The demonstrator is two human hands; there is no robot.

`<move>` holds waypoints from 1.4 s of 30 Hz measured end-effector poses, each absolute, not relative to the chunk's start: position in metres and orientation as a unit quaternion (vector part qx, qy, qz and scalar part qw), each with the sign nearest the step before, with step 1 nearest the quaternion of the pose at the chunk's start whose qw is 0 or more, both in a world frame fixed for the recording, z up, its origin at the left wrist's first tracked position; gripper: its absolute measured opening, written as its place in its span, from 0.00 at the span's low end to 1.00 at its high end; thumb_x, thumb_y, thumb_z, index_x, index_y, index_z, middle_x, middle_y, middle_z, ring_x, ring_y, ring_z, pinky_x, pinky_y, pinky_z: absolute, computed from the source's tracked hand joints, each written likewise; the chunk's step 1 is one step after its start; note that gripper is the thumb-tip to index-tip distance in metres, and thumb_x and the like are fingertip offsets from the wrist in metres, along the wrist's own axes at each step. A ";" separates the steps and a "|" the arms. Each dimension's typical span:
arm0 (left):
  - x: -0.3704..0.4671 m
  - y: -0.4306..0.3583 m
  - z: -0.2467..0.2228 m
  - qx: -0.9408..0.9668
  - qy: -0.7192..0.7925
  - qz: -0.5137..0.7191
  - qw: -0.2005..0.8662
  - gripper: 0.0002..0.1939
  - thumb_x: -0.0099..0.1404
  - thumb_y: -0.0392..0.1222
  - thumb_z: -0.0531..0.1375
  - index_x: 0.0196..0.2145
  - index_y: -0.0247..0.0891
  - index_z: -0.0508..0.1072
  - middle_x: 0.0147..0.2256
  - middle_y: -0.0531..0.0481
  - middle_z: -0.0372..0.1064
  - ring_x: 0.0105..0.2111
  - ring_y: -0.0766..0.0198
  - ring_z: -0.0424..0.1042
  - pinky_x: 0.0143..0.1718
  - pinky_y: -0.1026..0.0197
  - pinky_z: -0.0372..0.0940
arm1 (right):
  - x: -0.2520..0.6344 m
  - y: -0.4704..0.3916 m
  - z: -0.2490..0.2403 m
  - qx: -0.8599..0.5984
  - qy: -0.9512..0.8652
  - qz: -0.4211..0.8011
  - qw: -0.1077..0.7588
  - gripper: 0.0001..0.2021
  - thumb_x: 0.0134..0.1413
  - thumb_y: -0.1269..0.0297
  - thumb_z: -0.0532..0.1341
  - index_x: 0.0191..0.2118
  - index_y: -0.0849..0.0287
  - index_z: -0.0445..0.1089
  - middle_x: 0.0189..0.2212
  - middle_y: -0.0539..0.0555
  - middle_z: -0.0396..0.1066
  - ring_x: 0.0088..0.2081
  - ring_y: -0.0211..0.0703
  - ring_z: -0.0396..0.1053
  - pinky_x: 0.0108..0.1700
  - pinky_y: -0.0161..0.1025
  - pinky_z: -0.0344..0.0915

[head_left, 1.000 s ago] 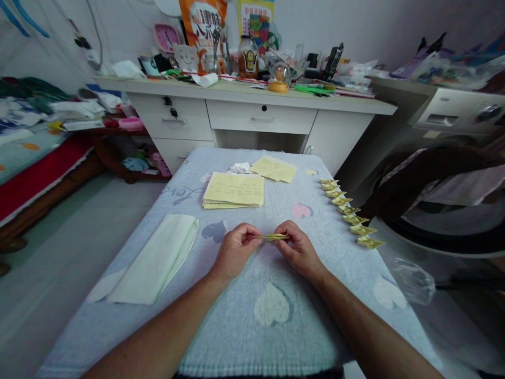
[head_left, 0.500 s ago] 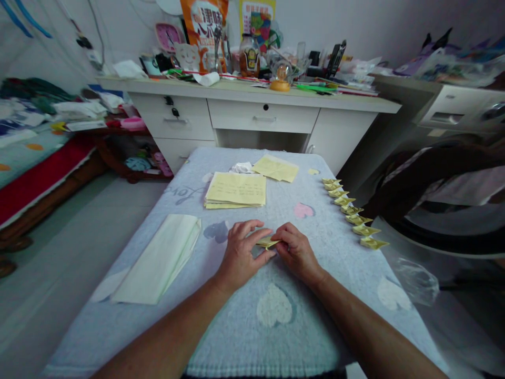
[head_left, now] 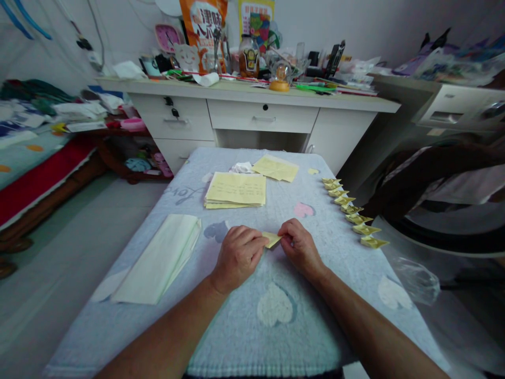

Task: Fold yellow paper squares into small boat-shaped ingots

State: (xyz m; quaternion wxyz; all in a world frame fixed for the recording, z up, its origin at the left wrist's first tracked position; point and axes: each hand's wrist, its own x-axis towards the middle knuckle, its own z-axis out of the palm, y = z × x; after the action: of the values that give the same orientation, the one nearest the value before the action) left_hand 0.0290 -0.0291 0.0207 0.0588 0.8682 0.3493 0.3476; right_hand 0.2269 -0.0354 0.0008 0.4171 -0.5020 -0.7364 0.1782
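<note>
Between my hands is a small folded piece of yellow paper (head_left: 272,239), held just above the cloth-covered table (head_left: 236,321). My left hand (head_left: 241,256) pinches its left end, the fingers curled and closed. At the paper's right corner, my right hand (head_left: 300,247) grips with thumb and fingertips. Fingers cover both ends of the paper, so only its middle shows. Beyond my hands lies a stack of yellow paper sheets (head_left: 235,188) with handwriting on top. A row of several folded yellow paper boats (head_left: 366,230) runs along the table's right side.
Left of my hands lies a folded pale green sheet (head_left: 160,258). More yellow sheets (head_left: 276,168) and a crumpled white tissue (head_left: 241,167) are at the far end. A white desk (head_left: 260,113) stands behind, a washing machine (head_left: 453,113) to the right, a bed (head_left: 43,152) to the left.
My left hand has turned over and its fingers have closed on the paper's left end. The paper now shows a flat face, and my right hand has shifted slightly right.
</note>
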 end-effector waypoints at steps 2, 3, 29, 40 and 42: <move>0.029 -0.029 0.021 0.875 0.339 0.343 0.045 0.08 0.64 0.33 0.56 0.36 0.39 0.75 0.33 0.49 0.72 0.36 0.61 0.66 0.39 0.55 0.59 | 0.229 -0.034 -0.001 -0.498 -0.750 0.162 0.404 0.12 0.45 0.81 0.55 0.32 0.57 0.67 0.31 0.51 0.64 0.33 0.40 0.63 0.35 0.36 0.60; 0.029 -0.029 0.021 0.876 0.336 0.342 0.044 0.08 0.65 0.33 0.56 0.36 0.39 0.75 0.32 0.49 0.72 0.36 0.61 0.66 0.39 0.56 0.59 | 0.230 -0.034 -0.001 -0.496 -0.756 0.152 0.398 0.11 0.46 0.81 0.55 0.32 0.57 0.68 0.31 0.52 0.64 0.34 0.41 0.63 0.36 0.37 0.60; 0.032 -0.028 0.013 0.873 0.333 0.350 0.062 0.09 0.63 0.31 0.56 0.37 0.38 0.76 0.34 0.49 0.73 0.34 0.62 0.66 0.36 0.59 0.62 | 0.227 -0.038 0.005 -0.463 -0.799 0.102 0.371 0.12 0.47 0.81 0.59 0.34 0.56 0.67 0.34 0.53 0.65 0.38 0.45 0.60 0.39 0.42 0.59; 0.026 -0.028 0.016 0.862 0.322 0.390 0.040 0.09 0.63 0.31 0.57 0.39 0.39 0.75 0.34 0.49 0.73 0.34 0.62 0.66 0.37 0.58 0.63 | 0.243 -0.031 0.004 -0.511 -0.772 0.072 0.371 0.07 0.51 0.77 0.59 0.31 0.57 0.68 0.32 0.54 0.66 0.38 0.46 0.61 0.40 0.43 0.59; 0.026 -0.027 0.015 0.860 0.326 0.391 0.038 0.09 0.63 0.32 0.57 0.39 0.39 0.75 0.34 0.49 0.73 0.35 0.62 0.66 0.37 0.58 0.62 | 0.244 -0.032 0.007 -0.509 -0.763 0.087 0.389 0.06 0.52 0.76 0.58 0.33 0.57 0.68 0.33 0.54 0.65 0.38 0.46 0.61 0.41 0.44 0.60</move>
State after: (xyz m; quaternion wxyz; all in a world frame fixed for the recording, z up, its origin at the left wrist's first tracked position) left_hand 0.0259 -0.0271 0.0147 0.0376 0.8600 0.3256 0.3911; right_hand 0.2443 -0.0323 0.0067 0.3885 -0.5090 -0.7632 0.0869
